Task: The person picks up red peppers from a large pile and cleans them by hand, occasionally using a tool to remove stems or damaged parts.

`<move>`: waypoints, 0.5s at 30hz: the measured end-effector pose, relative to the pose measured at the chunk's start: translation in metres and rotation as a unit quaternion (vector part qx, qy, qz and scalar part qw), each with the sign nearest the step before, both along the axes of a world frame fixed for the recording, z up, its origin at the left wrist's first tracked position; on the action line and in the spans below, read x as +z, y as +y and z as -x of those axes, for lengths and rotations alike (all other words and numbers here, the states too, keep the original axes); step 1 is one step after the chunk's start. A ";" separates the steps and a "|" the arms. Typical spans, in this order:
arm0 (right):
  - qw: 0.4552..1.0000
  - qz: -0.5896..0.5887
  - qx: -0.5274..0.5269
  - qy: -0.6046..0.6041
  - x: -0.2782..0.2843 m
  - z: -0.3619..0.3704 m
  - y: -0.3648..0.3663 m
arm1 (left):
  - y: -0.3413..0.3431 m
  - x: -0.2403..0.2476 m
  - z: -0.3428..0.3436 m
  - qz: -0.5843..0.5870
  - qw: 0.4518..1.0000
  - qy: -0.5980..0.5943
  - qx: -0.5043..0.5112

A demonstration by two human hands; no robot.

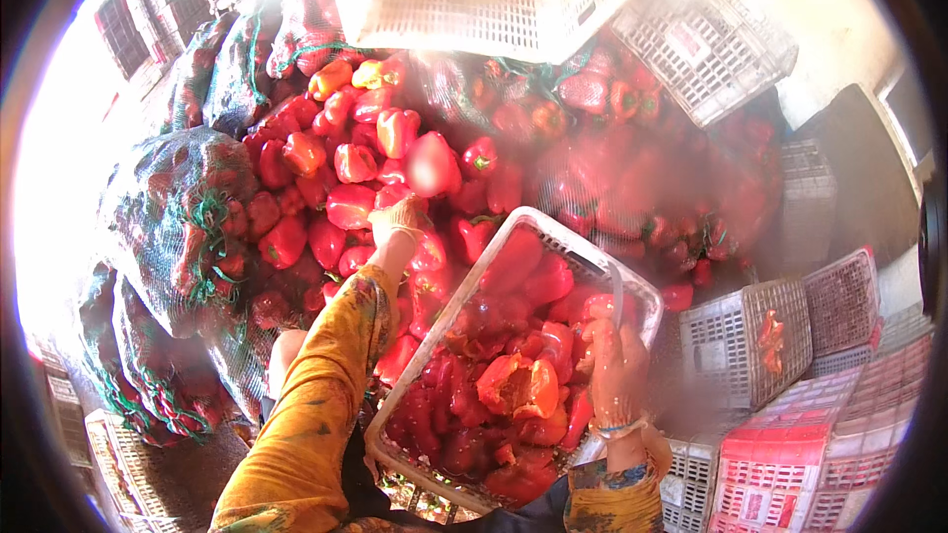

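Note:
My left hand (398, 220) reaches into a big heap of red bell peppers (351, 205), its fingers bent over a red bell pepper (427, 251) at the heap's near side. In front of me a white plastic crate (439, 328) stands tilted, filled with red peppers, many of them split or cut. An opened orange-red pepper (518, 385) lies on top, its hollow inside showing. Over the crate's right side, my right hand (617, 370) is closed round a thin, pale, blade-like tool (618, 286); blur hides its exact kind.
Green-trimmed mesh sacks of peppers (178, 207) lean at the left, and more sacks (642, 178) lie behind the crate. Upturned pale crates (474, 0) rest at the far side. White and red crates (780, 444) stack up at the right, one with pepper scraps (771, 341) on it.

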State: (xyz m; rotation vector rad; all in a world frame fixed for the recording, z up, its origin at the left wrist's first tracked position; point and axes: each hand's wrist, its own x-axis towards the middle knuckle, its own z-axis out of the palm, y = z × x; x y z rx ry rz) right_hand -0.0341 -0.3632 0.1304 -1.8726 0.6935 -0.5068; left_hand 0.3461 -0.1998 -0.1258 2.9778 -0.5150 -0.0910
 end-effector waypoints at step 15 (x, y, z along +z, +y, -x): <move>0.994 -0.027 0.061 -0.086 0.001 -0.029 0.017 | 0.013 0.048 -0.008 0.751 0.561 0.265 0.228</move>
